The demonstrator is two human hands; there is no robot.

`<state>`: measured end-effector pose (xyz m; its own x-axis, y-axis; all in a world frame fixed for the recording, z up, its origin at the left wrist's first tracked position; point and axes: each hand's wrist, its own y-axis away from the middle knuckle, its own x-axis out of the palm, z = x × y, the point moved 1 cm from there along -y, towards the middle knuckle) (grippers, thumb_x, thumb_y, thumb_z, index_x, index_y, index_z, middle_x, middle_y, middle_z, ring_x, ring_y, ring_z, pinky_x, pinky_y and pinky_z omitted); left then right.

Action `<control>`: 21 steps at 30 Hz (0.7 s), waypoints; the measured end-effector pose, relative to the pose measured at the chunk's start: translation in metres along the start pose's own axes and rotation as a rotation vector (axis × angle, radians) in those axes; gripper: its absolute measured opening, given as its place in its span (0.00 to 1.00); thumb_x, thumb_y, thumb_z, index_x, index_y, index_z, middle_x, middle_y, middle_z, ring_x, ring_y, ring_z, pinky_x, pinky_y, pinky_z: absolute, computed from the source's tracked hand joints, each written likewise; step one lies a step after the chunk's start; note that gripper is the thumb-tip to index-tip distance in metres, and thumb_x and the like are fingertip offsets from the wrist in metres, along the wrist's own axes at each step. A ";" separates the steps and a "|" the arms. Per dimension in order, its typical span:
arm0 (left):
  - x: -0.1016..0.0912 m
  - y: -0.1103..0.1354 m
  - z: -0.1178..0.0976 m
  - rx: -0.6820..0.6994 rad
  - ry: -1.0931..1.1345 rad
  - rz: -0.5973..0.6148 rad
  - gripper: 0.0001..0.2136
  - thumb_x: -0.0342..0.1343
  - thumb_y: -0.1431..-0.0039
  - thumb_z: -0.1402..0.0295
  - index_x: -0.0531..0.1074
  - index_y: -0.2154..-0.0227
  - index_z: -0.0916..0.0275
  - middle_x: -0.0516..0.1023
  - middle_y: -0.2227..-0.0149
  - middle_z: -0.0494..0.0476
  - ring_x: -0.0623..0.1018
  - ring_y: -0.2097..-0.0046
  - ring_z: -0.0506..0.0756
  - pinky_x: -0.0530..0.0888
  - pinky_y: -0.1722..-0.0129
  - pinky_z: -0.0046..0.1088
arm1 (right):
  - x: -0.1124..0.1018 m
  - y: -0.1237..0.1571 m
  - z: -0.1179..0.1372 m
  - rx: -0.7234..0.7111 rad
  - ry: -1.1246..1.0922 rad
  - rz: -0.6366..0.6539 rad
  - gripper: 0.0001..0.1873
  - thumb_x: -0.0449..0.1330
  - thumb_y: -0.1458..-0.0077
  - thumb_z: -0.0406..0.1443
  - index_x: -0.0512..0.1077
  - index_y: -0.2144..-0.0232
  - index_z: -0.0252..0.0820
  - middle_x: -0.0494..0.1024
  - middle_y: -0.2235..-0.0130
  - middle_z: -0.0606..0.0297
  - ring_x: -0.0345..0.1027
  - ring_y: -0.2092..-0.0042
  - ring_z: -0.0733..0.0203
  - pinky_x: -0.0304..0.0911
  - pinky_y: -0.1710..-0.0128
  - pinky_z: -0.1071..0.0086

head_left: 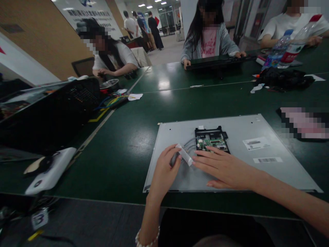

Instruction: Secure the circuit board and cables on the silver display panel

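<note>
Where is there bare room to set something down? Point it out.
The green table is bare between the white device and metal panel, and beyond the panel up to the cross seam. Crowded: mid-panel, where the left hand holds a white strip by the right hand and circuit board; and far right, around the bottles and black bundle.

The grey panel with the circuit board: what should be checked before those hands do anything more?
1. Grey panel lying flat on the green table: ok.
2. White strip held in the left hand: ok.
3. Right hand clear of the circuit board: cannot tell; it overlaps the board in view.
4. Grey cables fully plugged in: cannot tell; ends too small.
5. Bottles away from the panel: ok; far right.
</note>
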<state>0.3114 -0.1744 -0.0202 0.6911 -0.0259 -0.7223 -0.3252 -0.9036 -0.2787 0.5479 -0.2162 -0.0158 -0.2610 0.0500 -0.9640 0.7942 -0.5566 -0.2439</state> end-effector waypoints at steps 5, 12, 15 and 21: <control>0.002 0.003 0.002 0.016 -0.076 -0.022 0.11 0.50 0.35 0.70 0.73 0.53 0.59 0.70 0.43 0.62 0.71 0.42 0.57 0.68 0.40 0.42 | 0.001 -0.004 0.004 -0.024 -0.029 0.005 0.32 0.49 0.34 0.49 0.59 0.36 0.35 0.63 0.34 0.55 0.47 0.31 0.53 0.41 0.32 0.52; 0.007 0.014 -0.020 0.055 -0.414 -0.199 0.12 0.51 0.37 0.70 0.72 0.52 0.58 0.66 0.39 0.65 0.64 0.36 0.65 0.64 0.40 0.52 | 0.004 -0.006 0.006 -0.004 -0.029 -0.009 0.30 0.46 0.33 0.49 0.62 0.37 0.37 0.65 0.36 0.56 0.47 0.31 0.55 0.39 0.32 0.51; 0.013 0.020 -0.031 0.073 -0.429 -0.205 0.13 0.52 0.38 0.71 0.72 0.52 0.55 0.70 0.41 0.62 0.66 0.38 0.65 0.64 0.41 0.53 | 0.006 -0.007 0.006 -0.009 -0.034 -0.015 0.30 0.47 0.33 0.50 0.63 0.38 0.37 0.68 0.37 0.55 0.48 0.32 0.55 0.40 0.32 0.50; 0.028 0.023 -0.033 0.031 -0.451 -0.149 0.14 0.51 0.38 0.72 0.71 0.51 0.52 0.77 0.47 0.59 0.70 0.41 0.67 0.54 0.40 0.64 | 0.006 -0.009 0.007 0.004 -0.039 -0.014 0.31 0.46 0.33 0.50 0.61 0.37 0.36 0.66 0.36 0.56 0.48 0.31 0.55 0.38 0.32 0.51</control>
<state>0.3445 -0.2099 -0.0262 0.3850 0.2977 -0.8736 -0.2677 -0.8698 -0.4144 0.5355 -0.2170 -0.0186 -0.2933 0.0249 -0.9557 0.7880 -0.5598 -0.2564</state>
